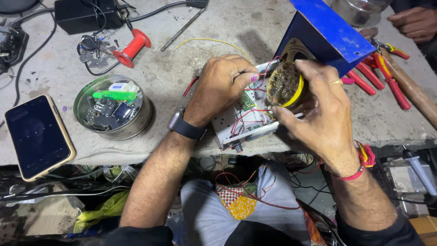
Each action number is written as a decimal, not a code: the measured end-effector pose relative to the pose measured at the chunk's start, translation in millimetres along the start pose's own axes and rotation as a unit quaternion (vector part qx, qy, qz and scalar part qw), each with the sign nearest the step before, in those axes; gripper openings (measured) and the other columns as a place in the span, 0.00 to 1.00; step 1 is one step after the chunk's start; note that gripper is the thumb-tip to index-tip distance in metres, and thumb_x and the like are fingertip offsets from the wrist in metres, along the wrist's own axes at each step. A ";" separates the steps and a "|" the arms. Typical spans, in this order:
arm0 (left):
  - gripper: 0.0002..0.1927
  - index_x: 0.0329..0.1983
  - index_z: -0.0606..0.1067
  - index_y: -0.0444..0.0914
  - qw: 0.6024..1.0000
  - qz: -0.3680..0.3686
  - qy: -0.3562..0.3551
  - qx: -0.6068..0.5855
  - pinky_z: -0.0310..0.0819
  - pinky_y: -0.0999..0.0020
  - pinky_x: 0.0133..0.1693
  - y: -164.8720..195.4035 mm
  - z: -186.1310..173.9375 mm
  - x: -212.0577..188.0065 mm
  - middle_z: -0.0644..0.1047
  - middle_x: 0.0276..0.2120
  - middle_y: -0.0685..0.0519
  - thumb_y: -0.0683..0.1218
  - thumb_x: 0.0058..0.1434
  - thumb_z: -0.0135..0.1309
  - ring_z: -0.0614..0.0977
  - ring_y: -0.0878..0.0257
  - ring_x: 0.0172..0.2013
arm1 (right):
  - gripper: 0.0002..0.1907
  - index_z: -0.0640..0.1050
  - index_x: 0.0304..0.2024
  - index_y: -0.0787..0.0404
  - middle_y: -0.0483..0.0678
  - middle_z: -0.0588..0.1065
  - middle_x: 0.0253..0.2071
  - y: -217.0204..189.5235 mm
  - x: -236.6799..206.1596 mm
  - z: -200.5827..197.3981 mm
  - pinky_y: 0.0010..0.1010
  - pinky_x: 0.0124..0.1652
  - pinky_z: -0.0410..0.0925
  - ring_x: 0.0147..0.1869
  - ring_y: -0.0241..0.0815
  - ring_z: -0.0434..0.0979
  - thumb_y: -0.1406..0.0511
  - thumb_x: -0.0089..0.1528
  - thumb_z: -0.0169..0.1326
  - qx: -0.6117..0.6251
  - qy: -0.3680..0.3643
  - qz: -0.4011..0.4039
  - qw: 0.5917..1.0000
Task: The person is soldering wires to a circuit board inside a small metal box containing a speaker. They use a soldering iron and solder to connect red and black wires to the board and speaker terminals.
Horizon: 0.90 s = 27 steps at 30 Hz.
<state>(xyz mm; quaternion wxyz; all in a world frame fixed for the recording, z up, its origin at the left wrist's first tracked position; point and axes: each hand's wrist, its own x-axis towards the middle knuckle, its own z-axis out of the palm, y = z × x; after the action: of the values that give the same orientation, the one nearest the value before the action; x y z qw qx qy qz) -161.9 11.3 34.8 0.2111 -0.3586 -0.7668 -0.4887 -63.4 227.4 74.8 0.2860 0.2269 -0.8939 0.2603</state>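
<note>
Small yellow-rimmed tin (284, 84) of dark paste gripped in right hand (325, 107); left hand (223, 86) closed over wired circuit board (243, 120) at tabletop (218, 27) edge. Risk judged: board tipped off, wires snagged.

Workbench (236, 27): grey, stained, gritty slab filling the upper view, front edge chipped, evenly lit. Beneath it, at 6 to 9 o'clock: dim recess holding tangled cables (54, 191) and a crumpled yellow-green bag (102, 212).
</note>
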 end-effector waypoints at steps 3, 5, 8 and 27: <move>0.05 0.38 0.81 0.35 1.000 0.003 -0.016 -0.012 0.77 0.61 0.40 1.3 -2.2 0.9 0.82 0.34 0.48 0.42 0.62 0.60 0.84 0.53 0.36 | 0.32 0.71 0.64 0.69 0.58 0.70 0.61 0.5 -14.0 -4.0 0.28 0.48 0.77 0.53 0.44 0.80 0.73 0.58 0.67 0.086 0.032 0.030 0.995; 0.05 0.39 0.81 0.35 1.000 0.008 -0.023 -0.016 0.77 0.61 0.40 2.3 -2.8 1.1 0.82 0.34 0.48 0.41 0.62 0.60 0.84 0.54 0.35 | 0.27 0.72 0.63 0.68 0.56 0.70 0.62 1.1 -20.0 -3.5 0.26 0.49 0.79 0.52 0.40 0.82 0.75 0.62 0.65 0.133 0.049 0.031 0.989; 0.04 0.37 0.82 0.36 0.999 0.010 -0.035 0.014 0.76 0.60 0.39 5.5 2.2 2.3 0.81 0.32 0.48 0.42 0.61 0.62 0.83 0.53 0.35 | 0.25 0.71 0.61 0.68 0.55 0.69 0.61 3.3 -21.1 -4.5 0.25 0.48 0.79 0.50 0.40 0.82 0.76 0.62 0.62 0.156 0.052 0.051 0.985; 0.06 0.40 0.80 0.35 0.999 -0.038 0.001 -0.003 0.78 0.64 0.45 3.8 0.7 1.1 0.82 0.38 0.49 0.43 0.65 0.61 0.84 0.59 0.41 | 0.11 0.83 0.50 0.67 0.49 0.77 0.35 41.7 -4.0 1.5 0.23 0.38 0.66 0.36 0.33 0.74 0.68 0.67 0.57 0.164 0.096 0.115 0.975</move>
<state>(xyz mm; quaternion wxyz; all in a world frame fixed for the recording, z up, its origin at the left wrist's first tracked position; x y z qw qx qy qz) -159.7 13.3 37.5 0.1916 -0.3295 -0.7782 -0.4991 -84.2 259.3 57.2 0.2972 0.1402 -0.8274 0.4554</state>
